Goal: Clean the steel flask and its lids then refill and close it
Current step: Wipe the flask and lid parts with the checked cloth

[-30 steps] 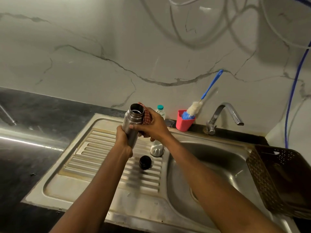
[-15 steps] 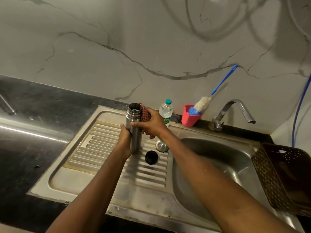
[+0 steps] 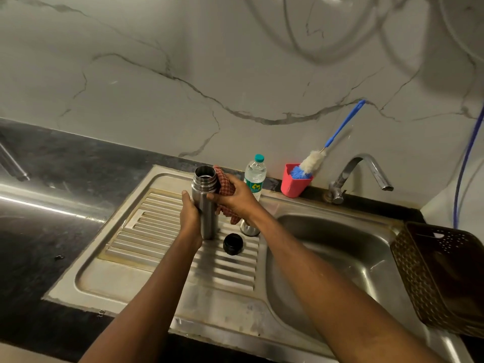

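Pale marble-look wall (image 3: 183,74), veined with grey, crossed by looping shadows. Below it, a dark stone bench (image 3: 65,163) with a streak of glare at left. Set in, a stainless sink (image 3: 117,281): ribbed drainboard left, basin right. Chrome tap (image 3: 347,171) behind; thin blue hose (image 3: 456,205) beside it.

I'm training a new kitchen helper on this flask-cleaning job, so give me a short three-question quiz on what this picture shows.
1. True or false: the tall cylindrical steel flask is upright, has no lid on it, and is gripped by the left hand.
2. Multiple choice: what does the right hand hold against the flask? A) a red checked cloth; B) a yellow sponge; C) a blue-handled brush.
3. Fill in: the round black lid lies on the ribbed steel ____.

Key: 1 true; 2 A; 3 drainboard.
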